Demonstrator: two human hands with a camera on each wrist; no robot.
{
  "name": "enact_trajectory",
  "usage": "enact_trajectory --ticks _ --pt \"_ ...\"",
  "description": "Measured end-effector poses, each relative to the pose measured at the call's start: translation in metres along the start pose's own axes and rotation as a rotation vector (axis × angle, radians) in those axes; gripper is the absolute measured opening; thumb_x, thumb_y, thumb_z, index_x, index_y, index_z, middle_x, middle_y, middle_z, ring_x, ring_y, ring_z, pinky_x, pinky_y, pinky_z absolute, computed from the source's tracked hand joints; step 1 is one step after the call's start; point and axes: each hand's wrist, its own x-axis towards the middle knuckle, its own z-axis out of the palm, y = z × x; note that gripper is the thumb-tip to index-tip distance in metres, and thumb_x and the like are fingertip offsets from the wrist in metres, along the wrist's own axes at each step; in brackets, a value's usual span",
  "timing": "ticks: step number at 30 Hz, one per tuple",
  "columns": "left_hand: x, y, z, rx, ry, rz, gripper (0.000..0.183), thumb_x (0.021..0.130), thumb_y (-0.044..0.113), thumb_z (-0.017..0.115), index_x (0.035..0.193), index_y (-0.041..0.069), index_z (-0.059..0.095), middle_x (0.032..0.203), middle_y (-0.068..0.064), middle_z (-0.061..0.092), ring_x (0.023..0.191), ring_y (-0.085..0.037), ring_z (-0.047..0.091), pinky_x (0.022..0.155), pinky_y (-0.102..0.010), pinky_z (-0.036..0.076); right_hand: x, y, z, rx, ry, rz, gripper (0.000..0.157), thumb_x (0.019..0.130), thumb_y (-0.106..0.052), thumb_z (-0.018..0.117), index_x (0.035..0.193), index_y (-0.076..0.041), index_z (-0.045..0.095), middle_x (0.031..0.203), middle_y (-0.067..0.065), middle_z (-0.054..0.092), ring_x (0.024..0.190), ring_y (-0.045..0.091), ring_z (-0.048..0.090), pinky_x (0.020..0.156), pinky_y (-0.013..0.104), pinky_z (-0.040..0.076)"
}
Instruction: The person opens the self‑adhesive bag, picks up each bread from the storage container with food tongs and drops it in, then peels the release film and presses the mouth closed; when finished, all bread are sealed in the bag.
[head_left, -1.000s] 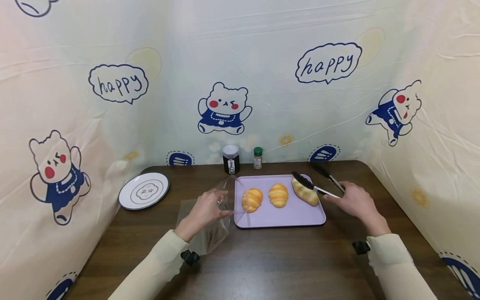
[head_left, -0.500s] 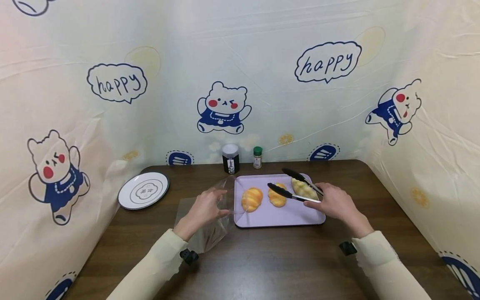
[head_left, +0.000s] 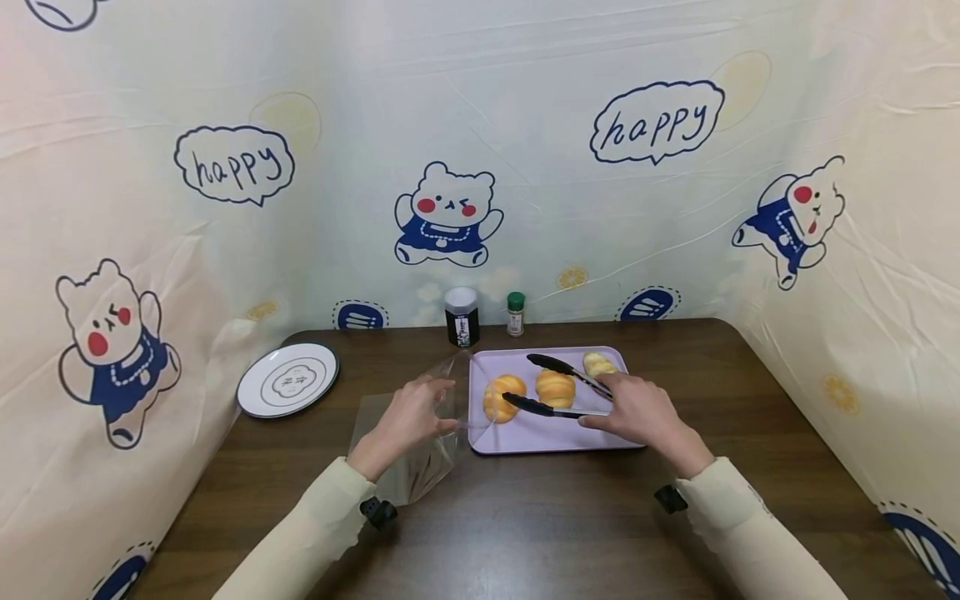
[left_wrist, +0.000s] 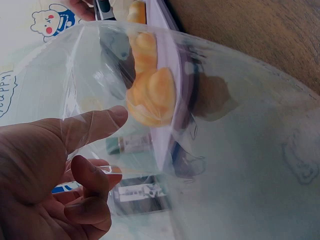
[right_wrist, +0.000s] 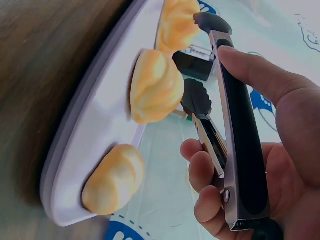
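My left hand (head_left: 411, 417) holds a clear plastic bag (head_left: 408, 479) by its mouth, left of the lilac tray (head_left: 558, 440). In the left wrist view the thumb lies extended and the other fingers are bent at the film. My right hand (head_left: 641, 408) grips a pair of tongs (right_wrist: 240, 120) by the handles. The tongs' black tips are spread apart above the tray, one over the left bread roll (head_left: 498, 407), the other near the middle bread roll (head_left: 556, 389). A paler, longer bread (head_left: 597, 363) lies at the tray's right, partly hidden by the right hand.
A white plate (head_left: 288, 381) with a dark rim lies at the table's back left. Behind the tray stand a black jar (head_left: 462, 321) with a pale lid and a small green-capped bottle (head_left: 515, 315). Printed cloth surrounds the wooden table (head_left: 525, 517) at the back and sides.
My right hand has carried the spread tongs leftward, from the tray's right end to above the left and middle rolls. The left hand and the bag have stayed nearly still.
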Motion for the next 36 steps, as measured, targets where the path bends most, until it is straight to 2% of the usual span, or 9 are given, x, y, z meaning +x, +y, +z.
enact_trajectory --ticks 6,14,21,27,31,36 --pt "0.0 -0.001 0.0 -0.001 -0.004 -0.005 0.068 0.071 0.03 0.091 0.129 0.005 0.066 0.096 -0.01 0.068 0.072 -0.013 0.055 0.063 -0.031 0.051 0.001 -0.007 -0.001 0.014 -0.008 -0.009 0.081 0.074 -0.062 0.078 0.132 -0.008 0.062 0.124 0.015 0.068 0.1 0.036 0.068 0.074 0.055 0.056" --pt "0.0 -0.002 0.002 -0.01 -0.004 -0.005 0.067 0.07 0.028 0.091 0.128 0.006 0.066 0.094 -0.009 0.067 0.07 -0.013 0.054 0.062 -0.03 0.049 0.002 -0.016 0.005 0.04 -0.054 -0.007 0.076 0.072 -0.061 0.08 0.127 -0.01 0.066 0.116 0.009 0.071 0.09 0.024 0.066 0.075 0.05 0.056" --pt "0.0 -0.001 0.001 -0.014 -0.009 -0.006 0.067 0.071 0.029 0.091 0.129 0.006 0.066 0.095 -0.009 0.067 0.072 -0.014 0.055 0.064 -0.031 0.051 0.006 -0.02 0.012 0.005 -0.083 -0.034 0.072 0.072 -0.061 0.08 0.122 -0.011 0.068 0.101 0.004 0.071 0.077 0.017 0.057 0.066 0.042 0.054" --pt "0.0 -0.001 -0.001 -0.005 -0.01 -0.006 0.067 0.071 0.03 0.09 0.129 0.007 0.065 0.099 -0.01 0.068 0.076 -0.016 0.059 0.066 -0.034 0.053 0.007 -0.021 0.013 -0.034 -0.049 -0.049 0.065 0.073 -0.06 0.08 0.117 -0.014 0.07 0.092 0.001 0.07 0.073 0.017 0.055 0.059 0.039 0.052" --pt "0.0 0.0 -0.001 0.016 -0.02 -0.021 0.07 0.071 0.033 0.09 0.131 0.008 0.064 0.112 -0.014 0.068 0.087 -0.023 0.066 0.075 -0.042 0.058 0.006 -0.02 0.013 -0.056 -0.028 -0.062 0.064 0.073 -0.06 0.08 0.117 -0.015 0.071 0.095 0.002 0.072 0.074 0.017 0.058 0.06 0.041 0.053" --pt "-0.001 0.0 -0.002 0.03 -0.026 -0.03 0.073 0.07 0.034 0.091 0.133 0.008 0.064 0.122 -0.016 0.067 0.097 -0.029 0.068 0.084 -0.048 0.057 0.003 -0.017 0.01 -0.03 -0.019 -0.057 0.066 0.074 -0.06 0.079 0.122 -0.016 0.07 0.108 0.005 0.074 0.082 0.02 0.063 0.069 0.047 0.057"
